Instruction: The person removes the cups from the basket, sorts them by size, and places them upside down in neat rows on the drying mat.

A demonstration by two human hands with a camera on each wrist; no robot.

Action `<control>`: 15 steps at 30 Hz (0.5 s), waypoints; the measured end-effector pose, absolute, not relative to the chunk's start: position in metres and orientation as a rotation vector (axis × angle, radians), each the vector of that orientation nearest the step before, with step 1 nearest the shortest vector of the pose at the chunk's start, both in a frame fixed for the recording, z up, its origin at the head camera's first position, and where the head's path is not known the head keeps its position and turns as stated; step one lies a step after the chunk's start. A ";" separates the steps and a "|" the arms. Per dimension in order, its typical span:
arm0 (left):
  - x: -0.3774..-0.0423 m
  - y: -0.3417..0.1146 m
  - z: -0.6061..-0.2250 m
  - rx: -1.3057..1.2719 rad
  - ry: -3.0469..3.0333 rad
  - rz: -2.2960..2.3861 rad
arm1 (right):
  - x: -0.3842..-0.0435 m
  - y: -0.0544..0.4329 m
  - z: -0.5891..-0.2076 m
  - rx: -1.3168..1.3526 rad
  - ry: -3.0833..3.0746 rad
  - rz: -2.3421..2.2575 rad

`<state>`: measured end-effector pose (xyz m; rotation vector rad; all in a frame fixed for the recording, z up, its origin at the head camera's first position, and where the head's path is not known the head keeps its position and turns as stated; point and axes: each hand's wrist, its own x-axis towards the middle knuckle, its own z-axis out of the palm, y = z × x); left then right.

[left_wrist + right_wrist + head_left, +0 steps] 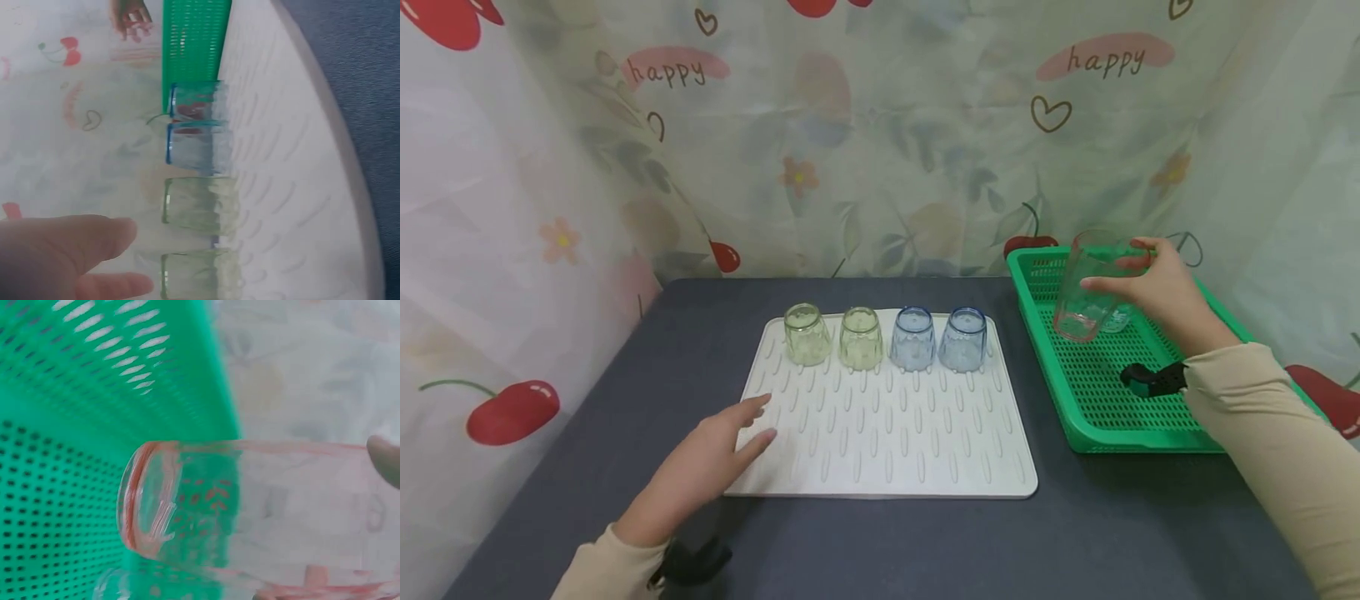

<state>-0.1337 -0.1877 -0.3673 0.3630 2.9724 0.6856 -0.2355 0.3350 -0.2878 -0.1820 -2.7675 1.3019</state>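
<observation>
In the head view my right hand (1172, 292) pinches a tall clear drinking glass with a pink tint (1086, 283) between thumb and fingers. The glass hangs tilted over the green basket (1075, 429), its thick base lower; the right wrist view shows that base close to the basket wall. A second clear glass (1116, 319) lies partly hidden behind it in the basket. My left hand (707, 454) hovers by the left edge of the white ridged mat (917, 433), fingers apart, holding nothing. Two greenish glasses (861, 340) and two blue glasses (962, 342) stand in a row along the mat's back.
A dark tabletop (880, 550) lies under mat and basket. Patterned curtains (880, 167) hang at the back and both sides. The basket stands to the right of the mat, with a strip of table between them. Black straps sit at both wrists.
</observation>
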 end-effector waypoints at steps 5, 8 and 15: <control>-0.138 -0.186 -0.358 0.374 3.036 0.760 | -0.228 0.329 -0.274 -0.175 -2.709 1.341; -0.139 -0.185 -0.350 0.376 3.070 0.803 | -0.223 0.322 -0.266 -0.159 -2.695 1.370; -0.139 -0.179 -0.339 0.397 3.080 0.991 | -0.210 0.300 -0.259 -0.050 -2.670 1.355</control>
